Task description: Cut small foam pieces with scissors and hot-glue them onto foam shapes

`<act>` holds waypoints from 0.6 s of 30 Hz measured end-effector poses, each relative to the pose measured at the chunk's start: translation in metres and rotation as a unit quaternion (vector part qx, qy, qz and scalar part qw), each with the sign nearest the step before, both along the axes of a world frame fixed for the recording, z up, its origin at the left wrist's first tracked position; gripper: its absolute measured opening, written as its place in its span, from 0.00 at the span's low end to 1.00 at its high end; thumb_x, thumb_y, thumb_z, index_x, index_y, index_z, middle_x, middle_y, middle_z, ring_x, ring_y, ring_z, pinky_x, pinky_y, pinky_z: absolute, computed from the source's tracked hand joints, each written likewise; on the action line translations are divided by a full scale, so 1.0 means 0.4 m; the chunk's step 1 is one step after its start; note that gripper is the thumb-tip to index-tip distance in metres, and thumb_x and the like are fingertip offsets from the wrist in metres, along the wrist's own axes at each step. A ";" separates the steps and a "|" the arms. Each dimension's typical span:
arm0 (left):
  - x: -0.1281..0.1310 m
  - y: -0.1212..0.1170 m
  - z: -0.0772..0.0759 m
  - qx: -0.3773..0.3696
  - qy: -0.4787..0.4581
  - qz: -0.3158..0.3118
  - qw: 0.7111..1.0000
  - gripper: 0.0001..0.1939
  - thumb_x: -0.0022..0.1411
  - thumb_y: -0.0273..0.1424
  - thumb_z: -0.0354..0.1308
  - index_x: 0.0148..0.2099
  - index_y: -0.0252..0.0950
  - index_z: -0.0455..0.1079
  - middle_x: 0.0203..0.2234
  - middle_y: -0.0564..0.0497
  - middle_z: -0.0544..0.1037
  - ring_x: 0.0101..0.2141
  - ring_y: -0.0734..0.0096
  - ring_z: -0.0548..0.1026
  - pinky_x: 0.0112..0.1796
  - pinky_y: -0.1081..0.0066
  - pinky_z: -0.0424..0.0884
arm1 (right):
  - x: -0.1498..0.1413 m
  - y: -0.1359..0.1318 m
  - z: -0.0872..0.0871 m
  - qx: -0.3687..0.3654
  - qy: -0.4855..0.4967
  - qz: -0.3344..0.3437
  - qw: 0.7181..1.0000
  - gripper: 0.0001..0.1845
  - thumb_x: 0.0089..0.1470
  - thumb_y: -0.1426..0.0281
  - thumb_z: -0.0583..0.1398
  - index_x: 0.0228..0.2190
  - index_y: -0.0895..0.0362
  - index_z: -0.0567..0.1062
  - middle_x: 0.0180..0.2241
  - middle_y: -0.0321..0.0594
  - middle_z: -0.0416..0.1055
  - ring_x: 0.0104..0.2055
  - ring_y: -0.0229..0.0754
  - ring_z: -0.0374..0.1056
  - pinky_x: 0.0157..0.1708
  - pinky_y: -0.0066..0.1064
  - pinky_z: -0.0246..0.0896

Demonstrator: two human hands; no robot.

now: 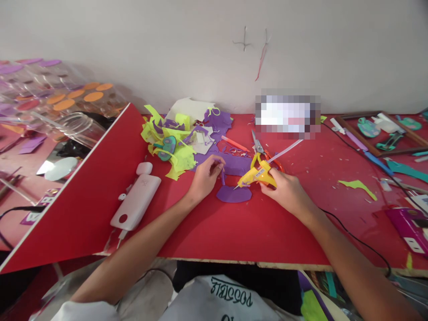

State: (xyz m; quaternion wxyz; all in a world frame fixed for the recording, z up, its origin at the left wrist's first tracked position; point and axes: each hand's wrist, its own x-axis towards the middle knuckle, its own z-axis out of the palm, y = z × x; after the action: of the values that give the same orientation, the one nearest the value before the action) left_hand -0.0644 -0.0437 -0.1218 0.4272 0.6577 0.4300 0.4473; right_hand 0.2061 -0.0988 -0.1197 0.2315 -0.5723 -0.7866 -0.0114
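Observation:
My right hand (290,191) is wrapped round a yellow hot glue gun (264,173), with a pale glue stick (287,149) jutting from its back. The nozzle points down at a purple oval cutout (232,194) lying flat on the red table. In my left hand (207,174) a thin purple strip (223,179) is pinched between thumb and fingers; it hangs down near the oval's upper edge. Whether the strip touches the oval, I cannot tell. Behind the glue gun lie scissors (257,145) and an orange-red pen-like stick (234,143).
Yellow-green scraps (180,162) and a purple sheet (237,164) lie behind my hands. At left are a white power bank (136,203) and a slanted red board (76,191). A black cord (354,236) runs at right, near a brown frame (397,147). Clear cups (80,127) stand far left.

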 end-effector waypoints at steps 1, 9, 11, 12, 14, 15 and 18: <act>0.001 0.000 -0.002 0.002 -0.002 -0.005 1.000 0.03 0.69 0.28 0.54 0.41 0.36 0.68 0.27 0.54 0.71 0.25 0.77 0.71 0.29 0.75 0.68 | 0.000 0.000 -0.001 0.001 0.000 0.001 1.000 0.09 0.59 0.62 0.60 0.38 0.55 0.73 0.29 0.44 0.78 0.25 0.46 0.73 0.23 0.32 0.56; 0.006 0.002 -0.001 -0.016 -0.017 -0.024 0.999 0.04 0.65 0.30 0.58 0.40 0.36 0.66 0.33 0.52 0.74 0.30 0.75 0.74 0.34 0.74 0.72 | 0.002 0.001 -0.002 0.017 -0.006 0.007 1.000 0.10 0.59 0.63 0.59 0.38 0.56 0.74 0.27 0.43 0.77 0.24 0.45 0.72 0.23 0.31 0.55; 0.008 0.001 0.001 -0.006 -0.011 -0.023 1.000 0.05 0.66 0.31 0.59 0.39 0.36 0.67 0.33 0.51 0.75 0.31 0.74 0.74 0.35 0.73 0.72 | 0.002 0.001 -0.004 0.019 -0.010 0.005 1.000 0.10 0.59 0.63 0.60 0.38 0.57 0.74 0.27 0.43 0.78 0.24 0.45 0.72 0.23 0.32 0.55; 0.009 0.000 0.002 0.001 -0.006 -0.024 1.000 0.05 0.66 0.32 0.59 0.39 0.36 0.67 0.33 0.51 0.75 0.31 0.74 0.74 0.36 0.73 0.71 | 0.002 0.001 -0.004 0.020 -0.011 0.005 1.000 0.11 0.59 0.63 0.60 0.39 0.57 0.74 0.27 0.43 0.78 0.25 0.45 0.73 0.23 0.32 0.55; 0.012 -0.001 0.004 0.013 0.009 -0.021 1.000 0.05 0.66 0.32 0.59 0.39 0.36 0.67 0.33 0.50 0.76 0.33 0.73 0.74 0.36 0.73 0.70 | 0.002 0.002 -0.005 0.023 -0.010 0.008 1.000 0.11 0.59 0.63 0.60 0.40 0.57 0.74 0.27 0.43 0.78 0.25 0.46 0.73 0.23 0.32 0.55; 0.013 -0.003 0.004 0.019 0.020 -0.020 0.999 0.05 0.66 0.32 0.59 0.39 0.36 0.67 0.33 0.50 0.76 0.33 0.73 0.74 0.36 0.73 0.70 | 0.002 0.002 -0.005 0.023 -0.010 0.010 1.000 0.11 0.59 0.63 0.60 0.40 0.57 0.74 0.27 0.43 0.77 0.25 0.46 0.73 0.23 0.32 0.55; 0.019 -0.007 0.004 0.032 0.052 -0.020 0.998 0.04 0.65 0.31 0.60 0.40 0.36 0.68 0.33 0.51 0.77 0.34 0.72 0.75 0.38 0.72 0.70 | 0.002 0.003 -0.005 0.021 -0.011 0.013 1.000 0.11 0.60 0.63 0.60 0.40 0.57 0.74 0.27 0.43 0.77 0.25 0.45 0.72 0.23 0.31 0.54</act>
State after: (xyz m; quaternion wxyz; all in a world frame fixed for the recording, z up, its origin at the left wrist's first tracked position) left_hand -0.0569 -0.0466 -0.1202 0.3920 0.7015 0.4242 0.4175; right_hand 0.2070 -0.0976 -0.1217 0.2354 -0.5568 -0.7960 -0.0315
